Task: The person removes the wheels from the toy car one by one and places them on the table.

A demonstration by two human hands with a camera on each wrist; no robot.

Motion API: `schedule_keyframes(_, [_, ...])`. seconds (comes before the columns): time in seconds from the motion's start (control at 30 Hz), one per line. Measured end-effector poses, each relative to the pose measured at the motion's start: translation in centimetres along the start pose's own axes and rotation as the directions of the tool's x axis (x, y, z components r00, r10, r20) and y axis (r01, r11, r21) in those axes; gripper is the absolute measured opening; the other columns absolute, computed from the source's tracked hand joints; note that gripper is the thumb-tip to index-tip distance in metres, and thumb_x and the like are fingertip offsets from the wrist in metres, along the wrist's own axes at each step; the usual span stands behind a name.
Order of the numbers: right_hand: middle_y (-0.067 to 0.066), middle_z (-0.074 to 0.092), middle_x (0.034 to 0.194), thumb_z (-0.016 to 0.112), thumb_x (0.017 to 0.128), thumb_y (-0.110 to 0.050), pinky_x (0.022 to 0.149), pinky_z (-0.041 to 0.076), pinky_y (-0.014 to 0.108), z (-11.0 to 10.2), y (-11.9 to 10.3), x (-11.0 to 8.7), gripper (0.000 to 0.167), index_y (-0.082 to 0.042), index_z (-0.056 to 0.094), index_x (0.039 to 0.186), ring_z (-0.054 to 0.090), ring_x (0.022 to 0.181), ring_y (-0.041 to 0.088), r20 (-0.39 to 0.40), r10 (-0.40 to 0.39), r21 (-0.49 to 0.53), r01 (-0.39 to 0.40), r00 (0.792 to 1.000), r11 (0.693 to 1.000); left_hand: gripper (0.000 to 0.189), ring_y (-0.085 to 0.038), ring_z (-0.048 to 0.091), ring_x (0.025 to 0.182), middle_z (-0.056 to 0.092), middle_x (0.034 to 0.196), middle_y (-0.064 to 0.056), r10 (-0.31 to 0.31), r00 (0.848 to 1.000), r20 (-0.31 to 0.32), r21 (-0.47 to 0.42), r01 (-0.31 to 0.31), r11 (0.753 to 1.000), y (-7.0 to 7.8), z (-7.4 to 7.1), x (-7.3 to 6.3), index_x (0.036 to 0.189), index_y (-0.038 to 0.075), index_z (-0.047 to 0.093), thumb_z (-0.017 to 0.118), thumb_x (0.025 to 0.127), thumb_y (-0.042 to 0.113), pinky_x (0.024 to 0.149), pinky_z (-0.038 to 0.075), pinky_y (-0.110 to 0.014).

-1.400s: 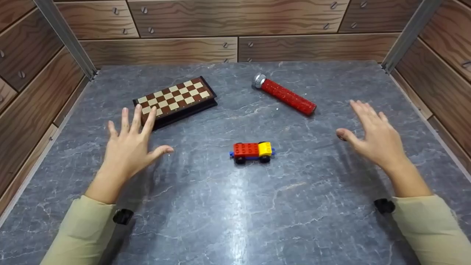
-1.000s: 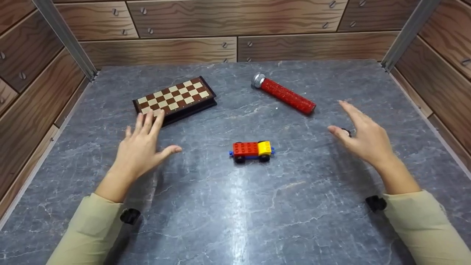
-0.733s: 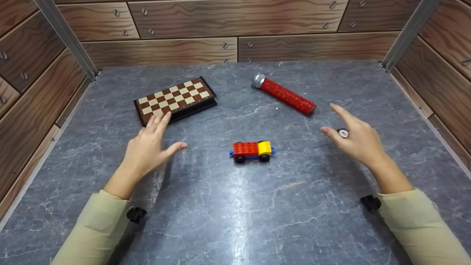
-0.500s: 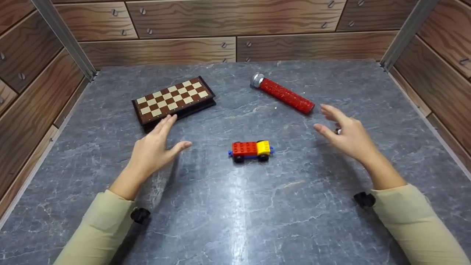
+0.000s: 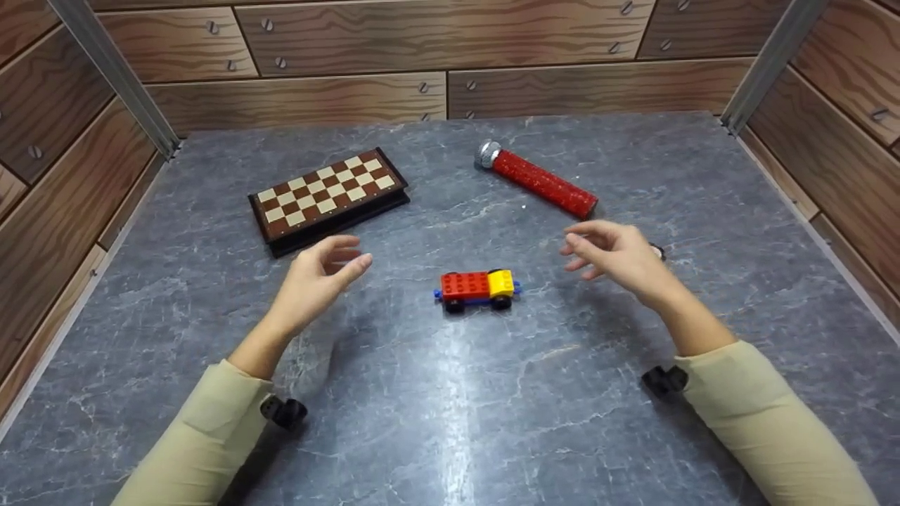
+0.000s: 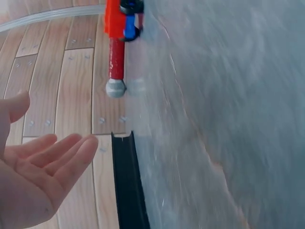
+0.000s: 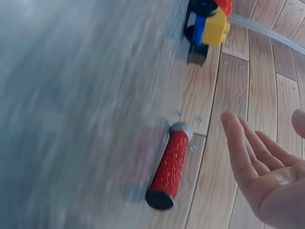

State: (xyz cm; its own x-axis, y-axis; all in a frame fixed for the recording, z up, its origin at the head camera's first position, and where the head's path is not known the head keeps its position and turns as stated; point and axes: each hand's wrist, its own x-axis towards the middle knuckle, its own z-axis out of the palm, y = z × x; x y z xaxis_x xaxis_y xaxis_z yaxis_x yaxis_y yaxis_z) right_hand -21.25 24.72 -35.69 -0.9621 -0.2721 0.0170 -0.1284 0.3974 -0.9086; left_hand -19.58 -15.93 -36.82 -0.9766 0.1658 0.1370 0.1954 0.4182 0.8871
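Head view: the toy car [image 5: 465, 287] stands on its wheels near the middle of the grey tabletop [image 5: 380, 429], well in from every edge, between the two hands. Its red end faces the left hand [image 5: 313, 282] and its yellow end the right hand [image 5: 619, 256], with a strip of tabletop showing between car and fingers on each side; the gap to the right looks slightly narrower. Both hands are unclosed and hold nothing: fingers loosely bent, thumbs held apart from them, and neither hand touches the car. The wrist views agree, each showing a hand with space between thumb and fingers.

Beyond the left hand lies the chessboard [image 5: 327, 193], set at a slant, its near corner close to the fingers. Beyond the right hand lies the red microphone [image 5: 545, 183], its silver head pointing away and its handle end near the knuckles. A small round item [image 5: 657, 251] is partly hidden behind the right hand; what it is cannot be told. Toward the person, between the sleeves, runs a broad stretch of tabletop. The far edge meets the wood-patterned back wall [image 5: 429, 39], with some tabletop between that wall and both the chessboard and the microphone.
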Motion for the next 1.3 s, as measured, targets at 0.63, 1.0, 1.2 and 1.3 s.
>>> schedule_keyframes(0.63, [0.028,0.054,0.12,0.06,0.091,-0.032,0.077,0.054,0.041,2.7,0.4,1.6,0.06,0.008,0.041,0.132,0.064,0.093,0.031,0.231,0.307,0.256,-0.362,0.923,0.896,0.045,-0.034,0.061,0.1,0.056,0.118,-0.024,-0.314,0.934,0.17,-0.377,0.356,0.855,0.7,3.1,0.9,0.122,-0.005,0.052,0.061,0.091,0.027,0.081,0.052,-0.044])
schedule_keyframes(1.0, [0.03,0.052,0.119,0.058,0.093,-0.026,0.081,0.052,0.047,4.3,-0.1,2.1,0.053,0.007,0.039,0.131,0.061,0.098,0.036,0.303,0.402,0.243,-0.478,0.864,0.844,0.045,-0.036,0.06,0.102,0.053,0.122,-0.024,-0.382,0.876,0.296,-0.433,0.479,0.764,1.2,5.6,1.8,0.126,-0.004,0.049,0.061,0.091,0.021,0.083,0.051,-0.045])
schedule_keyframes(1.2, [0.028,0.051,0.118,0.058,0.093,-0.025,0.081,0.052,0.045,5.0,-0.4,2.2,0.05,0.005,0.041,0.129,0.062,0.097,0.035,0.303,0.429,0.226,-0.502,0.851,0.835,0.045,-0.037,0.059,0.103,0.055,0.119,-0.023,-0.401,0.843,0.358,-0.444,0.532,0.721,1.0,6.6,2.1,0.127,-0.003,0.048,0.061,0.091,0.02,0.084,0.05,-0.046])
schedule_keyframes(1.3, [0.028,0.051,0.115,0.058,0.093,-0.023,0.081,0.052,0.044,5.3,-0.4,2.3,0.048,0.005,0.041,0.128,0.062,0.095,0.034,0.296,0.426,0.228,-0.497,0.855,0.838,0.042,-0.037,0.059,0.102,0.057,0.116,-0.021,-0.415,0.834,0.363,-0.452,0.547,0.704,1.0,7.2,2.3,0.125,-0.002,0.049,0.062,0.09,0.018,0.083,0.051,-0.046])
